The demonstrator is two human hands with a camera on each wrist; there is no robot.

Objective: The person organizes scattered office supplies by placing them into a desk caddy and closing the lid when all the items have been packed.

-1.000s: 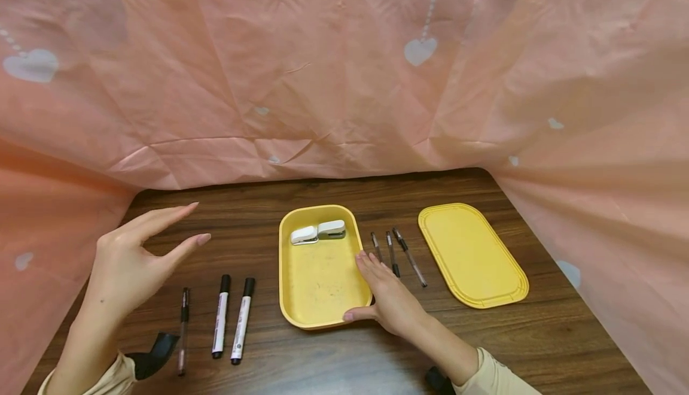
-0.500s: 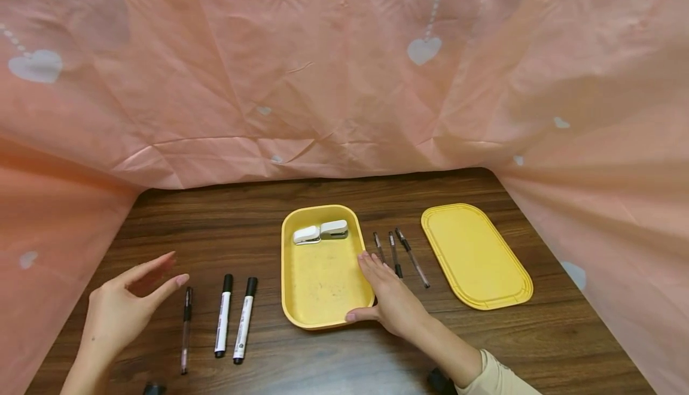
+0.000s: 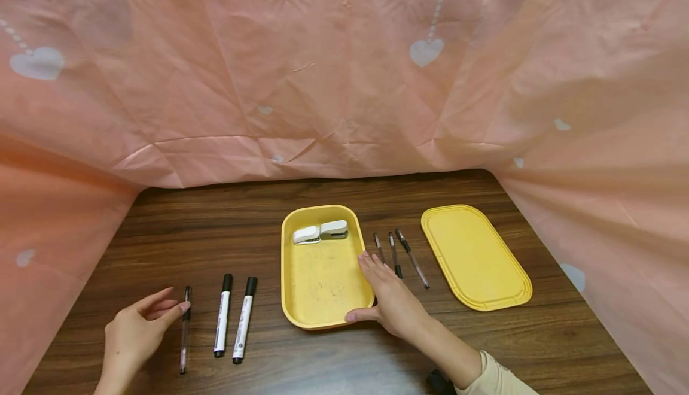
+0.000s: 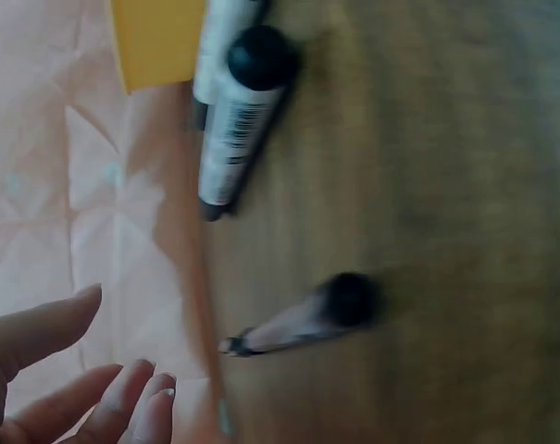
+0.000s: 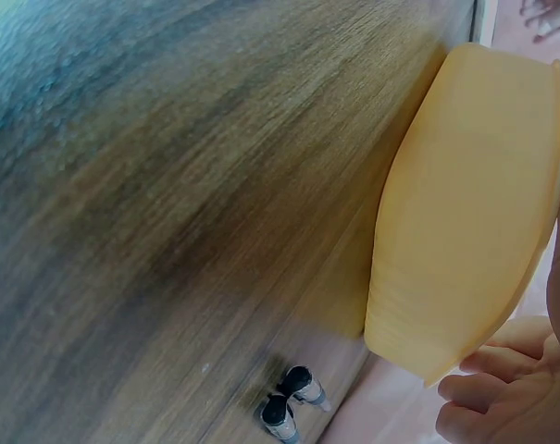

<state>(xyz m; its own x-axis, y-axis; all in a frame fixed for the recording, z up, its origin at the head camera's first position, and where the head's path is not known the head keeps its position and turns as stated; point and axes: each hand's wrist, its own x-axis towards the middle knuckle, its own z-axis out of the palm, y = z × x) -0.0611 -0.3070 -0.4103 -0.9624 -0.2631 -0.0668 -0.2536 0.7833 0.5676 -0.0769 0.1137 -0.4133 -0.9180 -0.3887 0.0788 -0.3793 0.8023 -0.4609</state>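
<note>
My left hand (image 3: 134, 332) is low beside a clear gel pen with a black grip (image 3: 185, 341). The thumb tip overlaps that pen in the head view; in the left wrist view, thumb and fingers are spread with nothing between them and the pen (image 4: 303, 324) lies to their right. My right hand (image 3: 395, 302) rests against the near right corner of a yellow box (image 3: 323, 290), fingers along its side wall, thumb at the front rim. Inside the box, at its far end, lie two small white staplers, a left one (image 3: 305, 234) and a right one (image 3: 334, 228).
Two white markers with black caps, one (image 3: 222, 317) left of the other (image 3: 244, 323), lie between my left hand and the box. Three more pens (image 3: 411, 257) lie right of the box. Beyond them is a flat yellow lid (image 3: 476, 257). A pink curtain (image 3: 344, 84) encloses the table.
My left hand has come down from above the table to beside the gel pen, its thumb and fingers drawing closer together. The right hand has stayed at the box.
</note>
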